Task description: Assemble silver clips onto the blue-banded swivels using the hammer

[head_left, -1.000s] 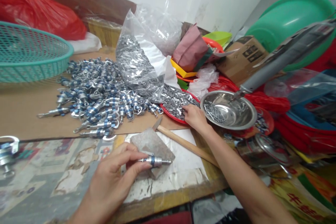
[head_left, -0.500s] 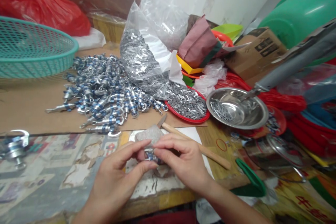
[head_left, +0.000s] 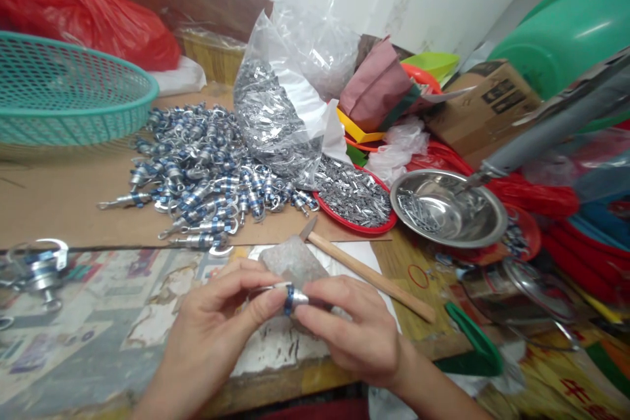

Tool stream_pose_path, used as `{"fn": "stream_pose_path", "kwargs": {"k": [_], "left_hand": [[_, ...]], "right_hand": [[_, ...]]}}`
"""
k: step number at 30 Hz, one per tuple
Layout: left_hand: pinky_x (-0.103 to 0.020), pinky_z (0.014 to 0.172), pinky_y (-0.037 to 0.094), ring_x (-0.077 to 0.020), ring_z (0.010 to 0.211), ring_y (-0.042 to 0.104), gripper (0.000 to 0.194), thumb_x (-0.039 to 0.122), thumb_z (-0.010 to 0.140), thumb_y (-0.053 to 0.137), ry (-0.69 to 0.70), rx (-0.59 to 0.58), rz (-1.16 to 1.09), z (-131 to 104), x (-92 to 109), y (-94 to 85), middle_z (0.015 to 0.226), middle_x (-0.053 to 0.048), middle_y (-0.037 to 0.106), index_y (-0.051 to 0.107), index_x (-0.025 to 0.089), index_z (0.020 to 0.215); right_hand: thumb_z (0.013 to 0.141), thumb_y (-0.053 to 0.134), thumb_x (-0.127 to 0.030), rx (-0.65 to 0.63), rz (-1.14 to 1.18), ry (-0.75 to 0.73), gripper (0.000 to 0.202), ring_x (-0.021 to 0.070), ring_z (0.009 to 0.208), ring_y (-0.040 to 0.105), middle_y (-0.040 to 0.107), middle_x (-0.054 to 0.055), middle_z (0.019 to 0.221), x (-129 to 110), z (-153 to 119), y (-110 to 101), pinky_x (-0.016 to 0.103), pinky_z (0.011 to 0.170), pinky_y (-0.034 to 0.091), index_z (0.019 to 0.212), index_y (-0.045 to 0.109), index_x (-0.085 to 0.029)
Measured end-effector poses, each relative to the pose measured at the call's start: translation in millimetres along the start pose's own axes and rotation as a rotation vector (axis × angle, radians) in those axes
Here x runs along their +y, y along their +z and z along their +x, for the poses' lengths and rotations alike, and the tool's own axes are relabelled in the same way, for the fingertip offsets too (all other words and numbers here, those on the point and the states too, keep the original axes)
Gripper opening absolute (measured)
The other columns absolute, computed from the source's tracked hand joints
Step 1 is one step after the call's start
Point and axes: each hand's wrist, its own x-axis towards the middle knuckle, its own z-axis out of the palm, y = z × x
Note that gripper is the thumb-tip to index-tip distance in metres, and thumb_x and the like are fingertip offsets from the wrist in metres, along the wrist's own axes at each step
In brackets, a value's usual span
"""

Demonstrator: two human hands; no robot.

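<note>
Between my two hands is a small silver metal hook fitting (head_left: 296, 298) with a blue band, lying roughly level. My left hand (head_left: 216, 318) pinches its left end between thumb and fingers. On its silver right end are the thumb and fingertips of my right hand (head_left: 357, 325). Fingers hide both ends of the piece. Just behind my hands sits a grey stone block (head_left: 290, 258). A hammer (head_left: 369, 270) with a wooden handle lies slantwise to its right. Similar silver-and-blue hook fittings (head_left: 197, 164) form a large pile on cardboard, and another fitting (head_left: 42, 273) lies at far left.
A clear bag (head_left: 275, 115) of small metal pieces leans behind a red dish (head_left: 364, 228) of the same pieces. To the right, a steel bowl (head_left: 460, 226) holds thin metal pins. A turquoise basket (head_left: 73, 125) stands at the left, a cardboard box (head_left: 472, 111) at the back right.
The fitting in my hands has turned, so its blue band and silver end show more clearly. My right fingers have shifted along it. The whole view has moved slightly.
</note>
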Motion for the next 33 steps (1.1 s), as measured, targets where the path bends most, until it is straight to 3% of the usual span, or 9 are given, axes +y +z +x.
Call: {"fn": "stream_pose_path", "kwargs": {"k": [5, 11, 15, 21, 23, 25, 27, 30, 33], "left_hand": [[-0.025, 0.077, 0.045, -0.0176, 0.083, 0.064, 0.008, 0.030, 0.072, 0.066, 0.070, -0.009, 0.144, -3.4, 5.6, -4.5, 0.083, 0.002, 0.071, 0.074, 0.032, 0.069], [-0.033, 0.085, 0.048, -0.0252, 0.086, 0.068, 0.008, 0.036, 0.063, 0.070, 0.072, 0.105, 0.208, -5.8, 7.4, -4.7, 0.087, -0.002, 0.077, 0.075, 0.030, 0.064], [-0.031, 0.086, 0.048, -0.0251, 0.089, 0.069, 0.009, 0.033, 0.069, 0.068, 0.116, 0.020, 0.218, -1.6, 10.0, -8.9, 0.091, 0.001, 0.078, 0.076, 0.034, 0.068], [-0.031, 0.074, 0.056, -0.0261, 0.078, 0.071, 0.014, 0.040, 0.062, 0.075, -0.196, -0.021, -0.095, -3.7, 9.5, -6.2, 0.080, -0.001, 0.079, 0.078, 0.031, 0.073], [-0.027, 0.074, 0.056, -0.0234, 0.084, 0.071, 0.034, 0.037, 0.057, 0.081, -0.299, 0.040, -0.306, -6.7, 5.4, -0.9, 0.086, 0.001, 0.079, 0.074, 0.032, 0.089], [-0.025, 0.077, 0.055, -0.0220, 0.091, 0.069, 0.054, 0.033, 0.053, 0.085, -0.359, 0.055, -0.452, -8.7, 1.0, 3.2, 0.090, 0.002, 0.077, 0.066, 0.031, 0.104], [-0.025, 0.079, 0.055, -0.0218, 0.093, 0.069, 0.063, 0.031, 0.057, 0.084, -0.396, 0.001, -0.497, -9.3, -1.8, 4.7, 0.091, 0.000, 0.076, 0.057, 0.027, 0.114], [-0.028, 0.074, 0.055, -0.0220, 0.084, 0.071, 0.068, 0.033, 0.064, 0.080, -0.453, -0.109, -0.517, -8.6, -1.1, 3.6, 0.086, -0.002, 0.075, 0.048, 0.024, 0.124], [-0.030, 0.068, 0.056, -0.0223, 0.076, 0.071, 0.071, 0.034, 0.064, 0.079, -0.480, -0.157, -0.521, -7.8, 2.6, 2.6, 0.078, 0.000, 0.071, 0.045, 0.025, 0.126]], "right_hand": [[0.091, 0.044, -0.009, -0.048, -0.109, -0.102, 0.023, 0.0176, 0.081, 0.067, 0.071, 0.013, 0.086, 0.9, 3.9, -6.6, 0.028, 0.068, 0.056, 0.091, 0.068, -0.008], [0.090, 0.048, -0.008, -0.130, -0.172, -0.110, 0.021, 0.0189, 0.089, 0.067, 0.072, 0.011, 0.094, -6.6, 7.2, -14.6, 0.030, 0.073, 0.058, 0.099, 0.066, -0.009], [0.089, 0.048, -0.009, -0.137, -0.097, -0.047, 0.021, 0.0192, 0.085, 0.068, 0.073, 0.012, 0.091, -8.9, 7.8, -15.0, 0.029, 0.071, 0.058, 0.099, 0.066, -0.010], [0.079, 0.060, -0.005, 0.086, 0.089, 0.234, 0.024, 0.0163, 0.072, 0.068, 0.071, 0.011, 0.086, -16.1, 6.6, 3.9, 0.024, 0.060, 0.057, 0.098, 0.070, -0.016], [0.076, 0.066, -0.007, 0.123, 0.181, 0.367, 0.016, 0.0164, 0.067, 0.068, 0.070, 0.012, 0.079, -19.8, 8.7, 8.7, 0.023, 0.058, 0.056, 0.089, 0.073, -0.012], [0.076, 0.068, -0.013, 0.045, 0.260, 0.490, 0.010, 0.0157, 0.063, 0.067, 0.070, 0.010, 0.073, -18.2, 12.9, 7.4, 0.022, 0.056, 0.055, 0.083, 0.074, -0.011], [0.076, 0.070, -0.018, -0.110, 0.193, 0.582, 0.007, 0.0140, 0.064, 0.067, 0.070, 0.005, 0.073, -5.2, 18.5, -1.7, 0.021, 0.057, 0.054, 0.078, 0.076, -0.016], [0.083, 0.061, -0.018, -0.312, -0.393, 0.743, 0.014, 0.0124, 0.085, 0.067, 0.072, 0.001, 0.089, 40.5, 25.2, -25.1, 0.021, 0.078, 0.052, 0.085, 0.074, -0.023], [0.089, 0.051, -0.011, -0.370, -0.636, 0.873, 0.022, 0.0214, 0.100, 0.063, 0.068, 0.012, 0.103, 99.1, 24.2, -45.4, 0.036, 0.089, 0.048, 0.101, 0.069, -0.014]]}}
